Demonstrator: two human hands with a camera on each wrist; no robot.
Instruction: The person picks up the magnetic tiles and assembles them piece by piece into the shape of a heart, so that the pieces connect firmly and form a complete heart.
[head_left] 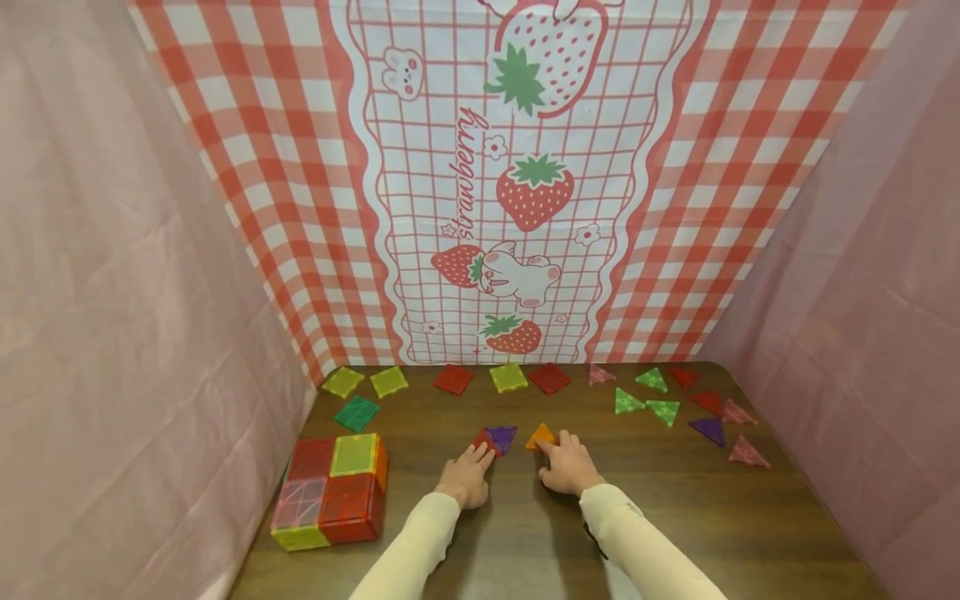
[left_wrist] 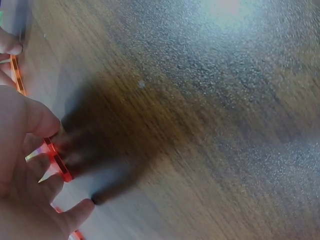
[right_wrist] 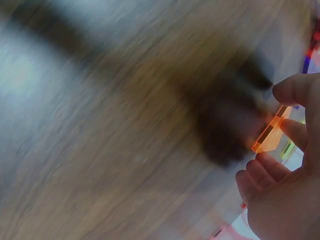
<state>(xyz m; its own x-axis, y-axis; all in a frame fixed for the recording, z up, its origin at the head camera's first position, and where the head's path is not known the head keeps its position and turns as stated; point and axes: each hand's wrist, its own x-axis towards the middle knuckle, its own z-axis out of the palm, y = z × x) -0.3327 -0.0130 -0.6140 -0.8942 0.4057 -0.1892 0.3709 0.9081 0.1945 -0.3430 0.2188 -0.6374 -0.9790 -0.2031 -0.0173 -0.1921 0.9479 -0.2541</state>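
Observation:
Fingertips of my left hand (head_left: 467, 477) rest on a red translucent tile (head_left: 485, 438), partly covered by the fingers. Against that tile's right side lies a purple triangular tile (head_left: 502, 437). A short gap to the right is an orange triangular tile (head_left: 539, 434), touched by the index finger of my right hand (head_left: 570, 467). In the left wrist view, the fingers spread over the red tile (left_wrist: 59, 162), whose edge shows. The right wrist view has the orange tile (right_wrist: 271, 132) flat under the index finger, with the thumb apart from it.
A block of stacked tiles (head_left: 330, 492) stands at the left. Yellow square tiles (head_left: 388, 382), a teal one (head_left: 357, 412) and red ones (head_left: 550, 378) lie along the back. Green triangles (head_left: 663, 412), pink triangles (head_left: 748, 452) and a purple triangle (head_left: 708, 431) are scattered at right.

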